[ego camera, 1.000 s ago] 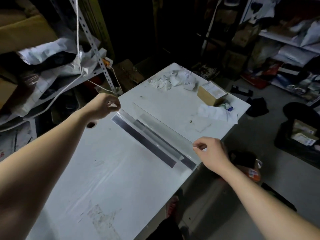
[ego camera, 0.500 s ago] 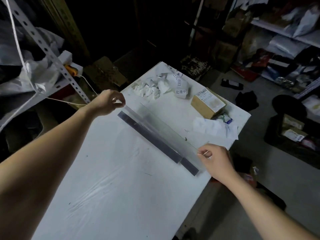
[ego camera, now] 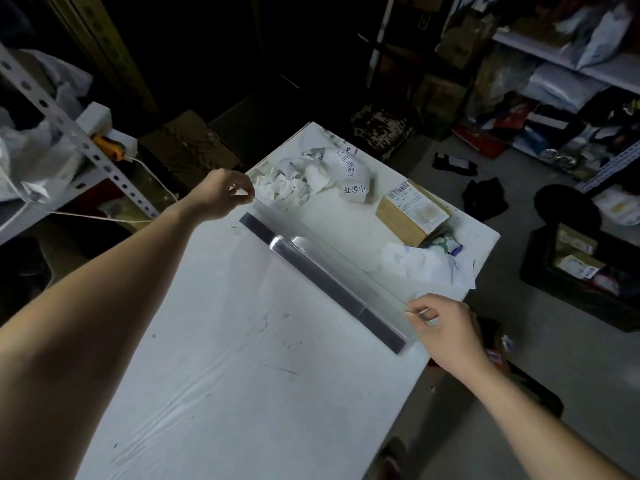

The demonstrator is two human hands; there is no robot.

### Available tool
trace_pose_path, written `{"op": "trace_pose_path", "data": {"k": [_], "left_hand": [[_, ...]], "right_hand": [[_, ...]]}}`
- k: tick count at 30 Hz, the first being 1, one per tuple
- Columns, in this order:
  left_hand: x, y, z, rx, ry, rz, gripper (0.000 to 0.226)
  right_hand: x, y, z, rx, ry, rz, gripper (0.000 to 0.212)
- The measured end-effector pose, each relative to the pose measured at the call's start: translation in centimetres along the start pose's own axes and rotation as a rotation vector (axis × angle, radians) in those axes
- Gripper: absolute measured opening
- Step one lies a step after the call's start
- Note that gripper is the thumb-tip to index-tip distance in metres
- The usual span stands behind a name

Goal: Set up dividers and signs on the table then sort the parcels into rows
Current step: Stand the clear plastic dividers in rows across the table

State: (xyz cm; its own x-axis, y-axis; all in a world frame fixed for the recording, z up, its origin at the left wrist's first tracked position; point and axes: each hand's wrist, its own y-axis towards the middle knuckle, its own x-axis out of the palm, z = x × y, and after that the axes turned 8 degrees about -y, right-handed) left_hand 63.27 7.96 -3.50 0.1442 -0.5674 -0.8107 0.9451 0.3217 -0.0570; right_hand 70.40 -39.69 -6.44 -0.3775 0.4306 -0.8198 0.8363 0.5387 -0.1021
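Observation:
A long clear plastic divider [ego camera: 322,268] with a dark strip along its base stands across the white table [ego camera: 221,358], running from its left edge to its right edge. My left hand [ego camera: 221,192] pinches the divider's top corner at the far left end. My right hand [ego camera: 446,323] pinches the top corner at the near right end. Beyond the divider lie crumpled white paper signs [ego camera: 322,174] with printed characters and a brown cardboard parcel [ego camera: 412,213] with a label. Loose white papers [ego camera: 426,265] sit beside the parcel.
A metal shelf rack [ego camera: 69,129] with white bags stands at the left. Shelves with parcels [ego camera: 568,74] fill the right background. A black crate [ego camera: 585,271] with items sits on the floor at the right, among other floor clutter.
The camera view has shifted, and the divider now sits a little farther up the table, closer to the papers. Both hands keep their pinch on its ends.

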Motion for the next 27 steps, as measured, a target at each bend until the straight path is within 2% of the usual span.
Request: {"op": "trace_pose_path", "data": {"k": [7, 27], "left_hand": [[0.8, 3.3, -0.4, 0.007, -0.028, 0.045, 0.006], [2.8, 5.6, -2.3, 0.013, -0.115, 0.054, 0.007]], "right_hand": [[-0.3, 2.1, 0.8, 0.072, 0.026, -0.004, 0.013], [-0.1, 2.7, 1.4, 0.069, 0.045, -0.052, 0.016]]}}
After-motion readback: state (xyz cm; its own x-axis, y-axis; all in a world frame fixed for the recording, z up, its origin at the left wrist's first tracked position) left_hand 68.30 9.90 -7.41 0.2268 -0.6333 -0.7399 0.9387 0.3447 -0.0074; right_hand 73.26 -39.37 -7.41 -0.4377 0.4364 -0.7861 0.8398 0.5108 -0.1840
